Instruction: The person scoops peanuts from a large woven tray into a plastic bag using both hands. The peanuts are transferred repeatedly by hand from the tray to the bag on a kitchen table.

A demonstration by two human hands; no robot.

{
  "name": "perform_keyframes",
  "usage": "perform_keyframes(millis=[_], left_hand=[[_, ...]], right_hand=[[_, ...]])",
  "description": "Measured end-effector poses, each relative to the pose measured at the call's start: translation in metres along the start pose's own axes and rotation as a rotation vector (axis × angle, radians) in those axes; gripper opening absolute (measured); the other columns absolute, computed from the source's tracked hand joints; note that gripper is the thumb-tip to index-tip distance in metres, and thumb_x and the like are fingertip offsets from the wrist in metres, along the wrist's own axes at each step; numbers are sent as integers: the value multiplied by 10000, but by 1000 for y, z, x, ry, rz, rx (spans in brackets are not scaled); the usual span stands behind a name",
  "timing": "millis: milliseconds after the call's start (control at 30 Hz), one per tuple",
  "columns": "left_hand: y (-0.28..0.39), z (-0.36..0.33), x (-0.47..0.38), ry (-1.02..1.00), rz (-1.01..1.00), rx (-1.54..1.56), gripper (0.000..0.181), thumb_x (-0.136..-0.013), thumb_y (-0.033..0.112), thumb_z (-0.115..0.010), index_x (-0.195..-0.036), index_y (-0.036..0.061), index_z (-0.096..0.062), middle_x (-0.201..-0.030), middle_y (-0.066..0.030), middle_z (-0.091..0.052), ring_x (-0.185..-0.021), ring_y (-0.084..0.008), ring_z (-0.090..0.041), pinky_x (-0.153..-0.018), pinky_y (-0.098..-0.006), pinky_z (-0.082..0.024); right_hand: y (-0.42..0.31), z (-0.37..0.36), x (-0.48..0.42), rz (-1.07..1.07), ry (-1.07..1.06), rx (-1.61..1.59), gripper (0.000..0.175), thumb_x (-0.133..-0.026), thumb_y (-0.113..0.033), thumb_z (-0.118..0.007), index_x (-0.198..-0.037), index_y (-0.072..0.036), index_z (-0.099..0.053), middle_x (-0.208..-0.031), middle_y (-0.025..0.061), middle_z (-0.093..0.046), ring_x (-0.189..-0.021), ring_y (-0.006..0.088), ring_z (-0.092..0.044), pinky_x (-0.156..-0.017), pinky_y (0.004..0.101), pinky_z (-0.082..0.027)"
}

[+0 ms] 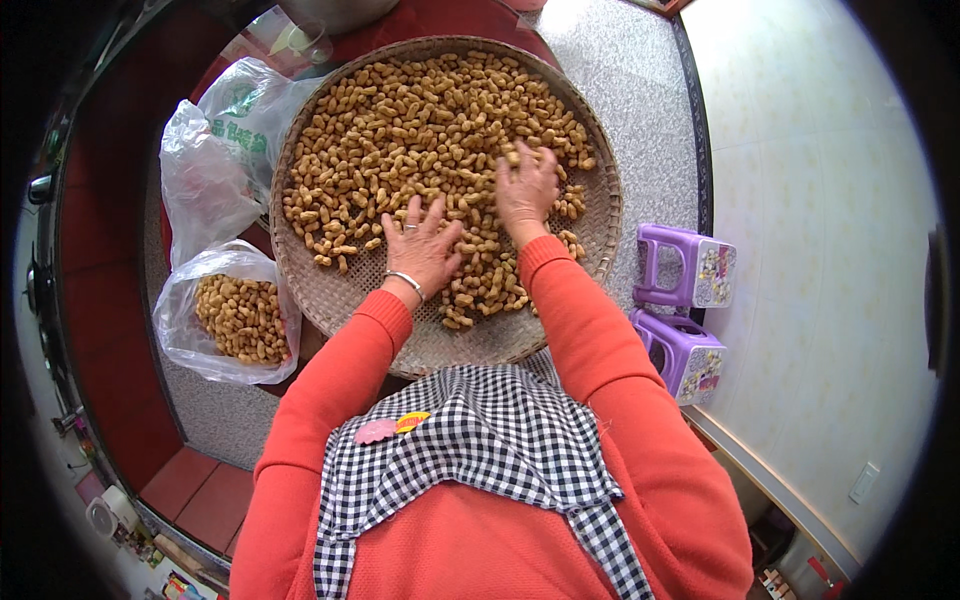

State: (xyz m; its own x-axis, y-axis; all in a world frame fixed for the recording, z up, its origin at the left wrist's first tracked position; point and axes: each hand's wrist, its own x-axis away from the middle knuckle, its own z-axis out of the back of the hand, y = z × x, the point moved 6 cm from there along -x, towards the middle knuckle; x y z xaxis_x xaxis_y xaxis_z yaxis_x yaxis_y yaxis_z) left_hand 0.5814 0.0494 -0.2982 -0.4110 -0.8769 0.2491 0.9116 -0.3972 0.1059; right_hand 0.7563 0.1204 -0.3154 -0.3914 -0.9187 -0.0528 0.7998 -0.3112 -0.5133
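Note:
A broad round woven bamboo tray (pixel 330 300) lies in front of me, with unshelled peanuts (pixel 420 112) heaped over most of it. My left hand (pixel 424 251) rests on the peanuts near the tray's middle, its fingers spread and nothing held. It wears a ring, and a metal bangle (pixel 405 283) circles the wrist. Farther right, my right hand (pixel 527 191) reaches into the heap with bent, slightly blurred fingers. A peanut (pixel 513 158) shows between its thumb and forefinger; whether it is gripped is unclear. Loose peanuts (pixel 487 289) lie between my wrists.
Left of the tray, an open clear plastic bag (pixel 176 330) holds more peanuts. Behind it sits a crumpled printed plastic bag (pixel 206 172). A metal pot (pixel 337 11) and a clear cup (pixel 309 43) stand beyond the tray. Two purple plastic stools (pixel 664 262) are at the right, beside the wall (pixel 810 225).

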Motion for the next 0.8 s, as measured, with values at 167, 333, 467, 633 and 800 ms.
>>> perform_keyframes(millis=[167, 333, 467, 633, 800], left_hand=[[-36, -1, 12, 48, 120, -54, 420, -803, 418, -626, -1167, 217, -564, -1396, -86, -356, -1301, -294, -296, -977, -622, -259], [-70, 3, 34, 10, 332, -21, 394, -781, 351, -688, -1143, 221, -603, -1468, -74, -339, -1322, -318, -312, -1005, -619, -230], [-70, 21, 52, 290, 346, -20, 376, -739, 275, -732, -1082, 190, -603, -1413, -128, -365, -1290, -318, -337, -1022, -531, -258], [-5, 20, 59, 394, -102, 134, 460, -698, 299, -754, -1104, 203, -559, -1298, -133, -393, -1214, -296, -376, -971, -464, -303], [34, -2, 61, 194, -313, 19, 416, -716, 342, -728, -1062, 228, -526, -1297, -64, -394, -1226, -262, -353, -967, -605, -274]], right_hand=[[-69, -33, 46, 159, -284, 11, 552, -844, -369, -654, -1341, -199, -485, -1330, 138, -373, -1132, 303, -436, -928, 388, -441], [-94, -27, 85, 321, -557, -264, 610, -866, -338, -643, -1411, -199, -408, -1391, 160, -361, -1213, 327, -420, -1047, 410, -378], [-56, 21, 77, 438, -377, -464, 525, -877, -281, -640, -1353, -151, -460, -1301, 165, -454, -1158, 279, -471, -1029, 403, -385], [47, 66, 31, 9, -83, 297, 539, -888, -345, -603, -1356, -123, -454, -1231, 175, -454, -1105, 296, -467, -866, 419, -483], [25, 23, 51, 112, -287, 330, 376, -943, -303, -522, -1279, -137, -499, -1076, 155, -523, -992, 261, -510, -787, 391, -502]])
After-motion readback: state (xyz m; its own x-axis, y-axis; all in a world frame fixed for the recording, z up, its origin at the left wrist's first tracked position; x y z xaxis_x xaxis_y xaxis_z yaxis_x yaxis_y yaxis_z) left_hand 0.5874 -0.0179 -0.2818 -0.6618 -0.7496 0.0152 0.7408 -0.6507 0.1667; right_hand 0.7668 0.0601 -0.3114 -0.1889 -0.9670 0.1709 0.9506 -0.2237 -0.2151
